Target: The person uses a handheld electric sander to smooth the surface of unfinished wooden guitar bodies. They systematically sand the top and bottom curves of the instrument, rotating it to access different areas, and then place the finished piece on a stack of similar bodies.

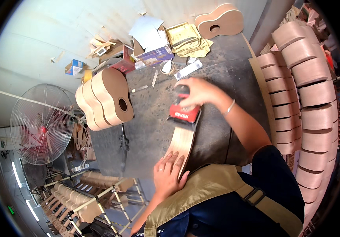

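Note:
My right hand [201,94] grips a red and black power sander [184,113], slightly blurred. The sander's base rests on the far end of a pale wooden piece with a long curved face [181,140], which looks like the side of a small guitar body; its lower parts are hidden. My left hand [168,173] lies on the near end of that wood, fingers outstretched and apart, thumb by its right edge. Left of the sander, several small guitar bodies [108,100] stand pressed together on the dark worktable [146,134].
Another guitar body [220,21] leans at the back wall. Boxes [154,55], yellow sandpaper sheets [187,39] and a tape roll [167,67] lie along the back. Stacked bodies [314,94] rise at right. A large fan [43,124] and racks [99,197] are at left.

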### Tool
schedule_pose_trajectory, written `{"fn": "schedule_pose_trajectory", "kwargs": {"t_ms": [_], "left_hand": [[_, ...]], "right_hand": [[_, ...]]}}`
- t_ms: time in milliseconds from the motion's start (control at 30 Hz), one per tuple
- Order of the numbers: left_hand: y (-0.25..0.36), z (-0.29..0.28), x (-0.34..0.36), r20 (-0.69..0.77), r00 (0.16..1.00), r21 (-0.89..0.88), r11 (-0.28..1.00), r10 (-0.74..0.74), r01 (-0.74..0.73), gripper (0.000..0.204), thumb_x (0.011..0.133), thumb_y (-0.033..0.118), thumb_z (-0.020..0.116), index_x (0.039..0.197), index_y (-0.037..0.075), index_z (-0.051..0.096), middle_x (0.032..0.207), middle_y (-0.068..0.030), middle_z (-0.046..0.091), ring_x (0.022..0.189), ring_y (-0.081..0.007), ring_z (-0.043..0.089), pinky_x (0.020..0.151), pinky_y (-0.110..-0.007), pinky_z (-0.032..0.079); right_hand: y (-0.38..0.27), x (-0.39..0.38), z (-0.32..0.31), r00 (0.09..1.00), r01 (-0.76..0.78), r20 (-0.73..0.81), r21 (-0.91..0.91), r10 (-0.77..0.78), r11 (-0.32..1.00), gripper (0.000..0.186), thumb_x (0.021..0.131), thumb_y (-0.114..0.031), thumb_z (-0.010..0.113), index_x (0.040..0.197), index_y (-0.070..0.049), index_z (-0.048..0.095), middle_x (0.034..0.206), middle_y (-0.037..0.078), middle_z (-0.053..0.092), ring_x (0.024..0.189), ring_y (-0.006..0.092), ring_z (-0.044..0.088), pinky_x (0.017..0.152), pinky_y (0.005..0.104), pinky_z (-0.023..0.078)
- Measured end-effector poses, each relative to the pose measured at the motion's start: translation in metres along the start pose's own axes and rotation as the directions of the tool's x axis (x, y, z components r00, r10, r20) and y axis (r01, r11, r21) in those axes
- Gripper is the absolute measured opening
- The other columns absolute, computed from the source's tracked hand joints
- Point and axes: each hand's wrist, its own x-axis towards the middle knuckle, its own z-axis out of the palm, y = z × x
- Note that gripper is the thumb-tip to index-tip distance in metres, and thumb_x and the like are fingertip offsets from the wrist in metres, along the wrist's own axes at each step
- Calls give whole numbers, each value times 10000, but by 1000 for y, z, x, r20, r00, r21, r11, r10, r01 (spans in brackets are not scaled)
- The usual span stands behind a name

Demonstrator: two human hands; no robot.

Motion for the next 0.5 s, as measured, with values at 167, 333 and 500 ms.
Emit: {"fn": "schedule_pose_trajectory", "kwargs": {"t_ms": [167,333,500], "left_hand": [[1,-3,1,-10,1000,2,1000,12,-12,612,948,451,815,1482,165,730,1533,-105,685,1458,-304,614,1215,-525,447],[1,0,2,-29,1000,-15,1000,3,-3,597,957,438,810,1477,156,731,1525,-103,687,1461,-305,612,1216,-518,447],[0,-3,5,-49,999,-16,1000,25,-25,594,967,442,798,1467,129,729,1518,-117,688,1455,-311,613,1219,-522,441]], "right_hand": [[110,56,2,976,-199,151,302,159,932,945,789,-377,934,1634,-102,616,1155,126,806,767,194,728,530,319,561],[75,38,0,1000,-15,-4,122,15,992,905,760,-368,941,1574,-99,654,1173,140,814,849,226,758,648,353,593],[-4,-23,28,882,215,-309,-406,-355,888,808,713,-347,955,1447,-135,692,1175,209,759,1043,399,781,929,475,631]]}}
